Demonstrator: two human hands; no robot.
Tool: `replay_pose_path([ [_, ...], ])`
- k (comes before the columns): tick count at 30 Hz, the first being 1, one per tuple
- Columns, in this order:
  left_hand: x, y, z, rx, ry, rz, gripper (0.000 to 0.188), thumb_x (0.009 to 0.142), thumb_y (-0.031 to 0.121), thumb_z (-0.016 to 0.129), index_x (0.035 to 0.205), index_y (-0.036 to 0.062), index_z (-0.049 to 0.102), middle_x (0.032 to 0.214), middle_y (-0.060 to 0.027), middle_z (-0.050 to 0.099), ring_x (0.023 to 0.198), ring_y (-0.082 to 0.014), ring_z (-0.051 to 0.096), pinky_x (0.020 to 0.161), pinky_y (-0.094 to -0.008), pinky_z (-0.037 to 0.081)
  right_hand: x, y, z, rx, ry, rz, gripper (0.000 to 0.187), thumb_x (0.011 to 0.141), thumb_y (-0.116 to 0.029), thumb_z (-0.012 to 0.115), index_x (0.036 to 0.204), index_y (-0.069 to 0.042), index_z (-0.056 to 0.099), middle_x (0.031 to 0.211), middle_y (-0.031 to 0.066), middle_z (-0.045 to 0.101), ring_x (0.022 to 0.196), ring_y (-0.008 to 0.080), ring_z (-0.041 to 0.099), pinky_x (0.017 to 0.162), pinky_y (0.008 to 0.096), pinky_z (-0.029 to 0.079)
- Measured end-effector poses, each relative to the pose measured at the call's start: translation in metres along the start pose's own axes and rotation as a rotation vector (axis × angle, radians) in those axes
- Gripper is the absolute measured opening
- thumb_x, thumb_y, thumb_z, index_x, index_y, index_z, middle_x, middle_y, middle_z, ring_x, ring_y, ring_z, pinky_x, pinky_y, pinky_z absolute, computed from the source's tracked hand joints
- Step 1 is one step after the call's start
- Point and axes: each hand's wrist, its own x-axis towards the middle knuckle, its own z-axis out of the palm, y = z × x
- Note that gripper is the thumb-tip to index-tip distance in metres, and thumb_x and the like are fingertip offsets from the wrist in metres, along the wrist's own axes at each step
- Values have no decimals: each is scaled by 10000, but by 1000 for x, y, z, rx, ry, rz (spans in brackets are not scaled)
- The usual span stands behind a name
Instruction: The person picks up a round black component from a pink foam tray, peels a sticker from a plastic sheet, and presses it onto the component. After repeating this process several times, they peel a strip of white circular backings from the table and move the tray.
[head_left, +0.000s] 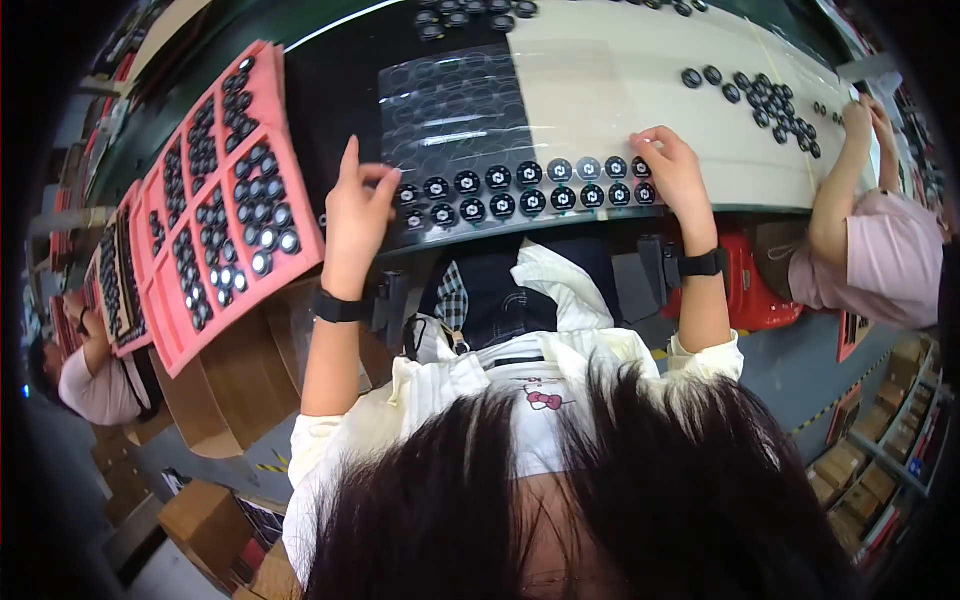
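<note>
A clear plastic tray (455,110) with round pockets lies on the conveyor belt in front of me. Along its near edge run two rows of round black caps (530,201) with white marks on top. My left hand (360,210) hovers at the left end of these rows, index finger stretched away from me and thumb apart, holding nothing. At the right end, my right hand (678,172) is beside the last caps, its fingers loosely bent to the left. I see nothing in its fingers; whether they touch a cap is unclear.
Pink foam trays (295,180) full of black caps lean at the left. More loose caps (770,100) lie on the pale belt (620,90) at the right, and others at the far edge. Co-workers sit at both sides; a red stool (745,290) stands at the right.
</note>
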Motion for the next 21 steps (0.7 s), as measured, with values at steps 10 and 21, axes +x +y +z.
replay_pose_path([
  [10, -76, -126, -191, 438, 932, 35, 266, 757, 145, 632, 981, 9, 587, 976, -169, 580, 963, -306, 529, 859, -364, 386, -19, -69, 17, -223, -193, -399, 456, 825, -181, 572, 1235, -56, 418, 1148, 104, 504, 1039, 188, 485, 858, 299, 401],
  [21, -82, -369, -450, 366, 530, -567, 554, 775, 456, 542, 985, -55, 587, 966, -244, 593, 945, -358, 563, 826, -357, 426, 24, -197, 239, 311, -1052, -3, 383, 842, -196, 564, 1147, 9, 456, 1040, 87, 551, 930, 132, 536, 817, 263, 436],
])
